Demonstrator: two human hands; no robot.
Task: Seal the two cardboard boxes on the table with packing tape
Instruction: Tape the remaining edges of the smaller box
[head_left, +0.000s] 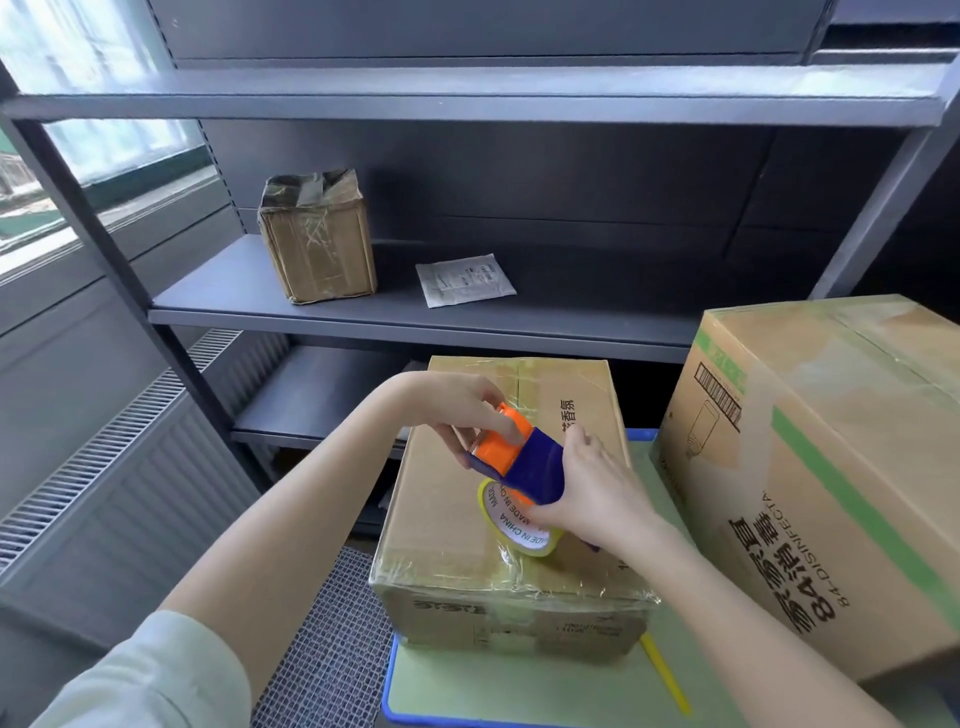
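A small cardboard box (447, 519) stands on the green table (519, 686) in front of me, its top seam covered with clear tape. Over its top I hold a blue and orange tape dispenser (524, 462) with a yellow-rimmed tape roll (514, 519). My left hand (467, 410) pinches the orange front end of the dispenser. My right hand (587, 493) grips the blue body and the roll from the right. A larger cardboard box (831, 478) with green stripes and black print stands at the right, clear tape across its top.
Dark metal shelving (415, 317) rises behind the table; on it sit a taped small carton (317, 239) and a white packet (465, 280). A radiator grille (104, 452) runs along the left wall under a window. A yellow strip (665, 675) lies on the table by the small box.
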